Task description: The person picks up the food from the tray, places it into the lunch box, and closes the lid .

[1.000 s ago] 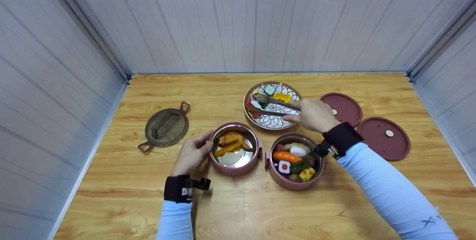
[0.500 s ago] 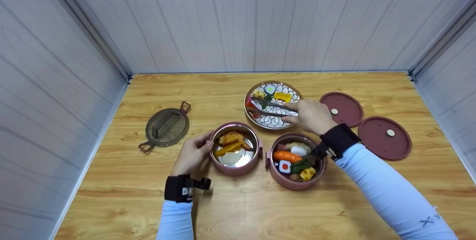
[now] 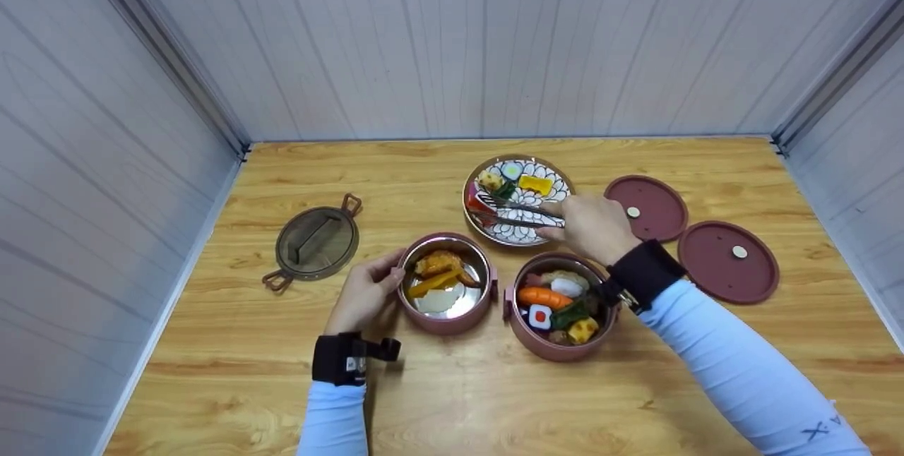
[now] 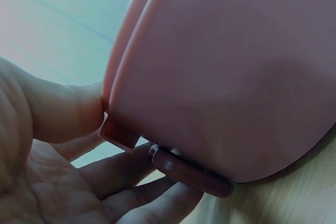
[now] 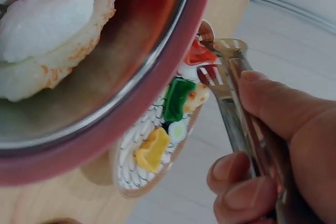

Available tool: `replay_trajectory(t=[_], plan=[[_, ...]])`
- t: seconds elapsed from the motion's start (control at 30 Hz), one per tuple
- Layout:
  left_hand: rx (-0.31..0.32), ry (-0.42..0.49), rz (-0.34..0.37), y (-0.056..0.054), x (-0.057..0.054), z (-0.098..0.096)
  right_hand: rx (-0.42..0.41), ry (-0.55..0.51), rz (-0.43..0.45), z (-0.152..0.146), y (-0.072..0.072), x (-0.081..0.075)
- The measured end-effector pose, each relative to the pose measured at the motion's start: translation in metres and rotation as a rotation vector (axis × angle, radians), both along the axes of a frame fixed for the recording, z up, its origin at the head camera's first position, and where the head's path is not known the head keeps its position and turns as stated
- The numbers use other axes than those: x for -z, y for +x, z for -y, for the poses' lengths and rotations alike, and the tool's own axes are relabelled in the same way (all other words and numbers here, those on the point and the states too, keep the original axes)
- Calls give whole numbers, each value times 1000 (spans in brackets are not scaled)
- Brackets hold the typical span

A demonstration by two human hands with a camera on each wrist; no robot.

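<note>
My left hand holds a pink round food container by its side. In the left wrist view the thumb is at the rim, with the fingers by the side clip. A brown glazed toy food piece and yellow strips lie inside. My right hand grips metal tongs over the patterned plate. Their tips are near red and white toy food at its left side; contact is unclear. A yellow piece, a green piece and other toy food lie on the plate.
A second pink container below my right wrist holds a carrot, a sushi roll and other toy food. Two dark red lids lie at the right. A brown lid with a handle and side loops lies at the left.
The tongs' arms have come closer together, their tips lowered toward the red and white food. My right hand has shifted only slightly; my left hand and both containers stay put.
</note>
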State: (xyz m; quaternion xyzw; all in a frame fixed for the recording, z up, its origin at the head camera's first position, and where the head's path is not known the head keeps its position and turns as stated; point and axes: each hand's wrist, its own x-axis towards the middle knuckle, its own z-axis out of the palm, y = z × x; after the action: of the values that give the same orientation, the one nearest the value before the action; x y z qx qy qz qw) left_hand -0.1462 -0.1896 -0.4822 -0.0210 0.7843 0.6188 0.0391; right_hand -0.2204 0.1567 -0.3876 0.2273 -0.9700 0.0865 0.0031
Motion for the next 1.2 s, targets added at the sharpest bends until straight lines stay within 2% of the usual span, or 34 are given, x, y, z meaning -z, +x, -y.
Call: replay_trajectory(t=[0.2, 0.5, 0.6, 0.77, 0.93, 1.03, 1.2], plan=[[-6, 36, -4, 0, 0, -2, -28, 50, -102, 4, 9, -1], [-8, 20, 5, 0, 1, -2, -37, 119, -170, 9, 16, -6], [-5, 14, 4, 0, 1, -2, -16, 114, -161, 7, 16, -8], [-5, 19, 17, 0, 1, -1, -3, 86, -98, -1, 14, -12], [-8, 24, 7, 0, 2, -1, 8, 31, -52, -11, 16, -21], [-5, 23, 8, 0, 1, -1, -1, -20, -58, -15, 21, -30], [2, 6, 15, 1, -1, 0, -46, -72, -62, -11, 38, -46]])
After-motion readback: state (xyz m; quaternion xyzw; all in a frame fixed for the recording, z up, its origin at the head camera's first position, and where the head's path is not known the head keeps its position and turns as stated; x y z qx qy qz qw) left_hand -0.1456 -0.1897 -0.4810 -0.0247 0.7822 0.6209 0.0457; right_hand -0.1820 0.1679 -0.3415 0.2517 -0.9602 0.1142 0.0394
